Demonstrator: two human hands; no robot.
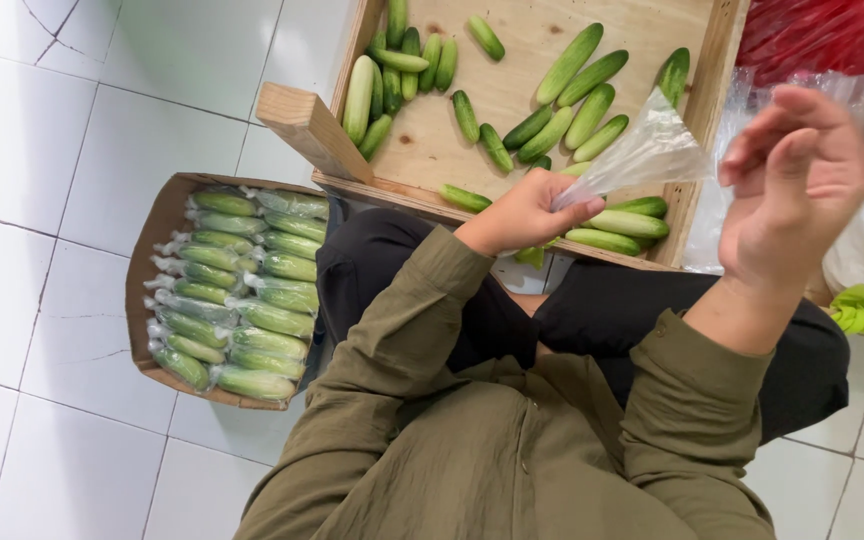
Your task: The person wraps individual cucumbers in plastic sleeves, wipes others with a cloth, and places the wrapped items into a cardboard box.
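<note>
Seated person, viewed from above. The left hand (527,212) pinches one end of a clear plastic bag (642,155), its grip closed on the film, just above the near edge of the wooden tray (712,90) of loose cucumbers (572,105). The right hand (797,185) is raised beside the bag, fingers loosely apart, holding nothing. A cardboard box (147,250) of bagged cucumbers (242,295) stands on the tiled floor (42,150).

A produce packing spot on a white tiled floor (42,150): ahead of the hands sits a wooden crate (512,90) of loose cucumbers, and to their left a cardboard box (152,250) filled with plastic-wrapped cucumbers (242,290).
</note>
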